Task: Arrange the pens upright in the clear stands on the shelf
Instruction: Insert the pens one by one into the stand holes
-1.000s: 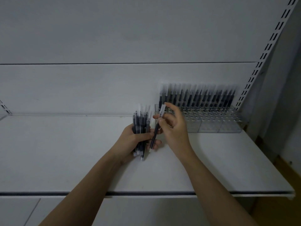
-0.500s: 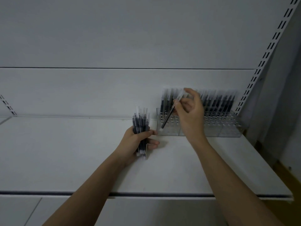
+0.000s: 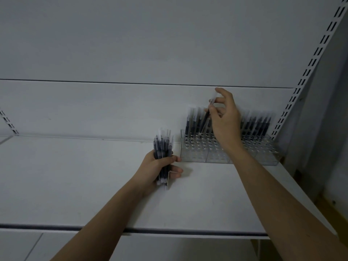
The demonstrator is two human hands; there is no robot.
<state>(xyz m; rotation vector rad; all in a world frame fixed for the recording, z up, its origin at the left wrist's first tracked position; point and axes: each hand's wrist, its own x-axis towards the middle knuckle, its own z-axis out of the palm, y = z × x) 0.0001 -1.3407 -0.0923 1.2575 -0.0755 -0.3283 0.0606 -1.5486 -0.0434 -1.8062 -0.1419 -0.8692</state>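
1. Nearest, the left hand point(image 3: 160, 167) grips a bundle of pens point(image 3: 162, 147) upright just above the shelf point(image 3: 75, 185), fingers curled round their lower halves. Its grip and place match the frames a second and half a second ago; the bundle looks no thinner.
2. Beyond and to the right of it, the right hand point(image 3: 225, 121) pinches a single pen point(image 3: 206, 117) near its clear cap between thumb and fingers. The pen now slants only slightly, its tip down among the back holes of the clear stands point(image 3: 216, 153).
3. A second ago that pen was held right beside the bundle; half a second ago it was tilted over the stand's front left corner. It has since risen and travelled to the back row.
4. I judge this pen nearly seated, not yet released.
5. Farthest, behind the right hand, the row of standing pens point(image 3: 256, 125) fills the back, while the front holes remain unfilled.
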